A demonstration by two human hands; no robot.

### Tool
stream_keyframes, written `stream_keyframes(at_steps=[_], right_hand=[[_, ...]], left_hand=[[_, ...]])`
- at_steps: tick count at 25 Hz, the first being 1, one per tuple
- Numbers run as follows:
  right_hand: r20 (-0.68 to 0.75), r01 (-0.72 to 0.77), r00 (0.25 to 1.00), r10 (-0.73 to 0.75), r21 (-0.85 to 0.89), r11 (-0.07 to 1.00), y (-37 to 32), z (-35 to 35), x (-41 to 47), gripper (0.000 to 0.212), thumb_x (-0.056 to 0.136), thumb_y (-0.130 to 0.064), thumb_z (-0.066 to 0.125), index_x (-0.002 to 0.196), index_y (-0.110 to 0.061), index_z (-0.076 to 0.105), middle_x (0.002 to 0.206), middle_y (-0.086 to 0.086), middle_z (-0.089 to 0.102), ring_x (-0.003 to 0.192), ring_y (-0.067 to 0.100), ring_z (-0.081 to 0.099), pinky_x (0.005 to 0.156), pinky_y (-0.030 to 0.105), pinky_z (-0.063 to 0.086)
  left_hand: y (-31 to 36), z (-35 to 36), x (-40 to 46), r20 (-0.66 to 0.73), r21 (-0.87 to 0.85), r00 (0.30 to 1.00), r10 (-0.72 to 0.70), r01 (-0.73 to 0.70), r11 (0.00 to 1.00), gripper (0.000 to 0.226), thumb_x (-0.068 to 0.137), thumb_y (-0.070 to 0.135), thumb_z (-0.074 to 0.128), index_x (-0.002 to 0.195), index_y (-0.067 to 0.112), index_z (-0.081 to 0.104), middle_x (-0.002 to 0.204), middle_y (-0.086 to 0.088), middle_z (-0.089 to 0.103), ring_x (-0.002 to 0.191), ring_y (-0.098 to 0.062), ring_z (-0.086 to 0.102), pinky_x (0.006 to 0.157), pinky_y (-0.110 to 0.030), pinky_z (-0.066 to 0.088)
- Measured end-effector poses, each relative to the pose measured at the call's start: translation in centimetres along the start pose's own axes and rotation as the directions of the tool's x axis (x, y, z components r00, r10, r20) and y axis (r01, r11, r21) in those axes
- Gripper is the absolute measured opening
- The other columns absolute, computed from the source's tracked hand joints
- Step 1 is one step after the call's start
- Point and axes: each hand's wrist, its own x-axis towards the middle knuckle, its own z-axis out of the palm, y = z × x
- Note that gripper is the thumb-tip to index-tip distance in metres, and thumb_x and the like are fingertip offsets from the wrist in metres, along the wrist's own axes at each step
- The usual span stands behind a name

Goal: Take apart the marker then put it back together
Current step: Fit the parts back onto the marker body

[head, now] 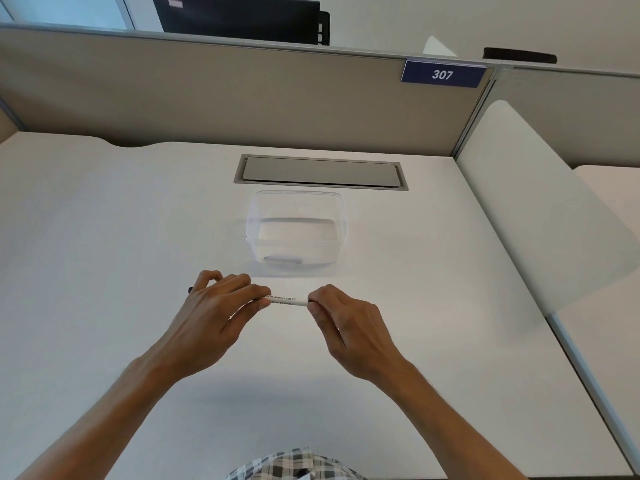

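A white marker (pixel 288 301) with small black print is held level above the white desk (pixel 104 220), in the middle of the head view. My left hand (pixel 214 306) grips its left part, and a dark tip pokes out past the fingers at the far left. My right hand (pixel 349 323) pinches the marker's right end with thumb and fingers. Both ends of the marker are hidden by my fingers, so I cannot tell whether a cap is on.
A clear plastic container (pixel 296 230) stands just behind the hands. Behind it a grey cable hatch (pixel 320 172) is set into the desk. A beige partition (pixel 225 95) with a blue "307" label (pixel 443 74) closes the back; a white divider (pixel 540 216) stands right.
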Motion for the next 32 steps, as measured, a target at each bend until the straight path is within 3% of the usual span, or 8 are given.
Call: stream_keyframes(at_steps=[7,11,14,17,20,24,27,32], right_hand=[[0.120,-0.162,0.984,0.131,0.307,0.938,-0.8,0.2,-0.2,0.024,0.103,-0.025,0.035,0.079,-0.023,0.034,0.056,-0.008,0.033,0.052,0.015,0.030,0.052,0.029,0.026],[0.288,-0.420,0.905,0.313,0.723,0.549,-1.4,0.3,0.1,0.031,0.098,-0.024,0.038,0.068,-0.017,0.036,0.057,-0.009,0.032,0.052,0.012,0.028,0.050,0.021,0.027],[0.495,-0.582,0.808,0.321,0.759,0.293,-1.5,-0.7,0.7,0.030,0.093,-0.025,0.038,0.065,-0.018,0.029,0.057,-0.006,0.024,0.049,0.012,0.021,0.047,0.021,0.020],[0.641,-0.710,0.695,0.326,0.683,0.169,-1.4,-1.7,0.9,0.035,0.101,-0.018,0.034,0.066,-0.019,0.029,0.058,-0.004,0.023,0.049,0.014,0.020,0.050,0.026,0.017],[0.537,-0.665,0.734,0.417,0.694,0.277,-1.7,-1.3,0.9,0.038,0.105,-0.022,0.036,0.067,-0.016,0.041,0.057,-0.003,0.033,0.049,0.016,0.031,0.050,0.023,0.024],[0.122,-0.421,0.859,0.497,0.721,0.550,-1.9,0.3,0.6,0.022,0.100,-0.021,0.055,0.082,-0.011,0.060,0.065,0.001,0.058,0.057,0.015,0.056,0.053,0.016,0.038],[0.021,-0.354,0.853,0.522,0.758,0.548,-1.8,0.5,0.7,0.010,0.095,-0.015,0.064,0.087,-0.010,0.067,0.071,-0.001,0.067,0.063,0.012,0.065,0.056,0.016,0.042],[-0.007,-0.321,0.821,0.571,0.821,0.473,-1.7,0.6,1.3,0.004,0.091,-0.011,0.069,0.089,-0.010,0.072,0.077,0.000,0.072,0.073,0.012,0.068,0.061,0.019,0.047]], left_hand=[[0.4,0.3,-0.3,-0.051,0.057,0.998,0.036,-0.033,0.998,0.025,0.098,0.030,0.043,0.100,0.020,0.066,0.073,0.008,0.044,0.066,-0.015,0.043,0.080,-0.026,0.026],[0.6,0.1,-0.1,-0.117,0.150,0.984,0.135,-0.117,0.982,0.014,0.096,0.021,0.050,0.103,0.019,0.061,0.072,0.002,0.045,0.065,-0.020,0.042,0.079,-0.030,0.026],[0.7,0.0,-0.1,-0.125,0.291,0.966,0.227,-0.183,0.939,0.013,0.092,0.013,0.055,0.104,0.019,0.055,0.071,-0.001,0.047,0.062,-0.023,0.042,0.078,-0.030,0.025],[0.7,0.2,-0.2,-0.111,0.334,0.960,0.257,-0.208,0.919,0.014,0.092,0.011,0.056,0.104,0.018,0.056,0.070,-0.002,0.048,0.061,-0.023,0.043,0.079,-0.029,0.024],[0.6,0.5,0.0,-0.127,0.223,0.977,0.171,-0.140,0.965,0.015,0.095,0.020,0.051,0.102,0.015,0.064,0.072,0.000,0.049,0.062,-0.023,0.046,0.079,-0.030,0.029],[1.1,1.1,-0.1,-0.104,0.095,0.995,0.002,0.008,0.995,0.026,0.097,0.028,0.046,0.100,0.014,0.068,0.074,0.004,0.050,0.063,-0.018,0.048,0.071,-0.029,0.033],[1.4,1.4,-0.4,-0.057,-0.028,0.991,-0.123,0.121,0.992,0.028,0.098,0.035,0.040,0.102,0.022,0.065,0.075,0.012,0.047,0.063,-0.008,0.042,0.064,-0.025,0.034],[1.6,2.2,-0.8,0.063,-0.351,0.974,-0.218,0.226,0.908,0.023,0.098,0.030,0.040,0.102,0.031,0.062,0.077,0.008,0.050,0.067,-0.015,0.051,0.060,-0.022,0.039]])
